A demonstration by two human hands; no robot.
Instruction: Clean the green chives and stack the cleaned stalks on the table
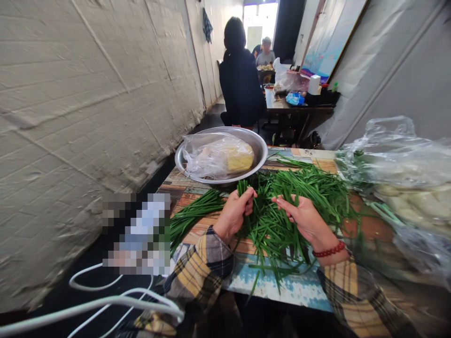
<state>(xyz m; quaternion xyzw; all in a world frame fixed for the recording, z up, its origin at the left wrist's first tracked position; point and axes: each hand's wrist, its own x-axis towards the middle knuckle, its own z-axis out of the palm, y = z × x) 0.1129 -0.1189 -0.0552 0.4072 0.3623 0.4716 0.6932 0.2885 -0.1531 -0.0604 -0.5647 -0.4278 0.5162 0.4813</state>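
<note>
A loose heap of green chives (303,197) lies spread over the patterned table (282,286). My left hand (234,211) is closed around a small bunch of chive stalks at the heap's left edge. My right hand (303,218) rests on the heap with its fingers bent, pinching into the stalks; a red bead bracelet is on that wrist. A separate neat bundle of chives (193,213) lies to the left of my left hand. Both sleeves are plaid.
A metal bowl (259,150) holding a clear bag with something yellow stands behind the chives. A big plastic bag (405,178) of pale food fills the right. A white brick wall runs along the left. A person in dark clothes sits ahead, back turned, at another table. White cables hang at the lower left.
</note>
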